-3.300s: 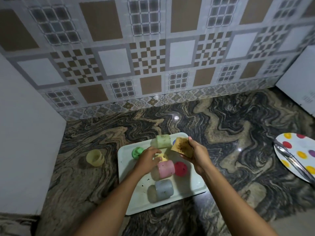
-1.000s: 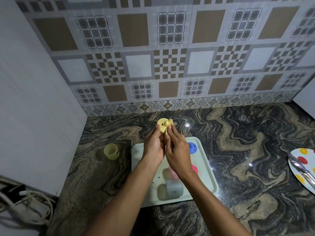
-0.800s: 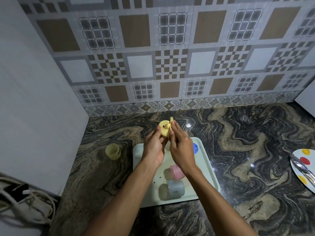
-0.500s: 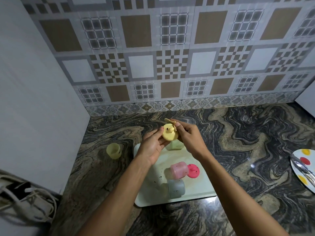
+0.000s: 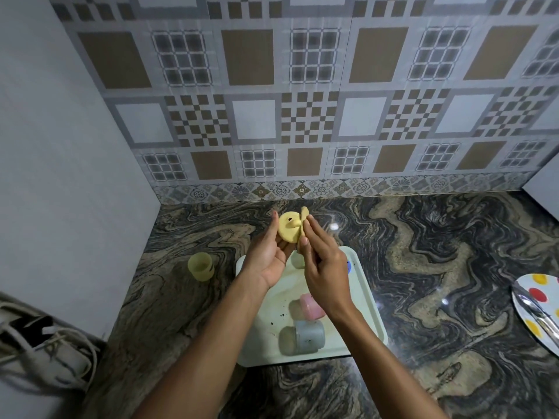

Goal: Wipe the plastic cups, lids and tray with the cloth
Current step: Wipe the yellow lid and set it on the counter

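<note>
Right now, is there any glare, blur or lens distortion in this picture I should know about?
Head view: small glare spots on the polished counter. Head view: the wide lens bows the tiled wall. Head view: dim light, upper tiles soft, yet the yellow lid and cloth read clearly.

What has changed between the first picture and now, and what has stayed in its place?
The left hand took the yellow lid off the tray and lifted it up. The right hand, holding the cloth throughout, rose and now presses it against the lid. The yellow cup stayed on the counter; the pink cup and the grey-blue cup stayed lying on the tray.
</note>
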